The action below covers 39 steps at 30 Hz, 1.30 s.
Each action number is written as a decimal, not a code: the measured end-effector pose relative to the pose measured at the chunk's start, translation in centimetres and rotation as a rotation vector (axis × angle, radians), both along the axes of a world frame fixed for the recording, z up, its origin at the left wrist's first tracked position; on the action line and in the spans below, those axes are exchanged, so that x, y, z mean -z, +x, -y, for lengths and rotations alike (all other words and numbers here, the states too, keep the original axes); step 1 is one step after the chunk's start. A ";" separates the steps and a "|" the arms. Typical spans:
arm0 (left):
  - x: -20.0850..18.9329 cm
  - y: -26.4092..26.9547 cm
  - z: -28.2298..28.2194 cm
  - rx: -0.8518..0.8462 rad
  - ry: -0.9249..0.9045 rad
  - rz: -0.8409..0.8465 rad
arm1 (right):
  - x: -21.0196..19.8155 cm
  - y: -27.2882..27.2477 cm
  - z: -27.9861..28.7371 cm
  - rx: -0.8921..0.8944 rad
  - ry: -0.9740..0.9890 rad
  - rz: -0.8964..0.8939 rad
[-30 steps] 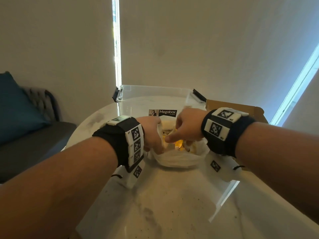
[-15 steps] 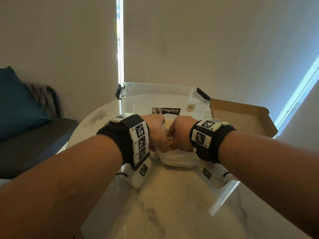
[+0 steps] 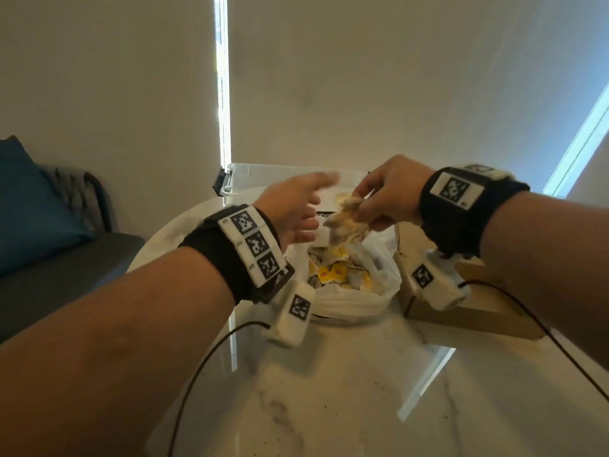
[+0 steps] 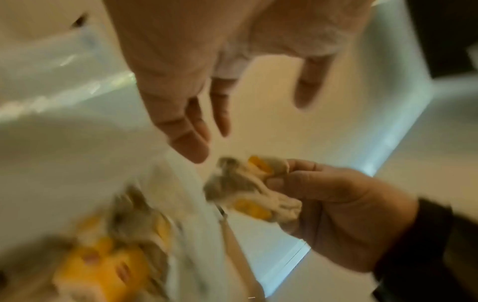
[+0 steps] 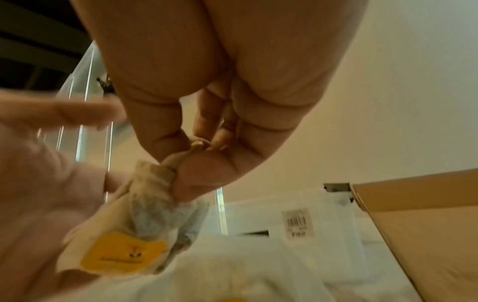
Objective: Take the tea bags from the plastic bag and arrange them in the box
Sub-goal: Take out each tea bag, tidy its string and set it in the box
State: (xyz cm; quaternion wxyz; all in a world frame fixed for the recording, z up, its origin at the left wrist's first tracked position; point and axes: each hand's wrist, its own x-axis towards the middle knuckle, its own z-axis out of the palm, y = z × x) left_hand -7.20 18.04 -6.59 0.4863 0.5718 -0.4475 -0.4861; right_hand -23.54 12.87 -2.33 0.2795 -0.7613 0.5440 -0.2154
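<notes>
The glossy marble surface carries a clear plastic bin, a shallow cardboard box (right of the bag) and, between them, a crumpled white plastic bag open on yellow-tagged tea bags. Above it, the right hand pinches a limp papery clump of tea bags. The left hand hovers just beside the clump, fingers spread and empty.

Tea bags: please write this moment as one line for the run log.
right hand: pinches tea bags above plastic bag | left hand: open beside them | cardboard box: right of bag
</notes>
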 end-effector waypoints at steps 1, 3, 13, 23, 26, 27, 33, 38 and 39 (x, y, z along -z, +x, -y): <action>-0.1 -0.2 0.0 -0.020 0.076 -0.170 | -0.7 -0.3 -0.1 0.006 -0.011 0.038; 0.1 -0.3 0.3 -0.006 0.176 -0.382 | -1.9 -0.5 -0.4 0.011 -0.010 0.122; 0.4 -1.8 0.9 0.230 0.173 -0.841 | -0.3 1.3 -1.4 -0.089 0.026 -0.016; 2.0 -5.3 2.5 0.076 0.007 -0.366 | -1.6 -3.6 -0.2 0.076 0.039 0.075; 2.3 -7.0 3.0 0.113 -0.082 -0.196 | -1.4 -4.7 -0.3 0.038 0.064 0.003; 2.4 -7.6 3.2 0.123 -0.092 -0.163 | -1.3 -5.1 -0.2 0.034 0.045 -0.034; 2.5 -9.7 3.9 0.170 0.032 -0.317 | -1.4 -8.6 0.4 0.098 -0.077 -0.030; 1.7 -11.4 3.8 0.251 0.200 -0.636 | -1.8 -11.2 0.3 0.056 -0.044 0.077; 1.7 -11.7 3.7 0.260 0.227 -0.686 | -1.9 -11.6 0.3 0.050 -0.043 0.091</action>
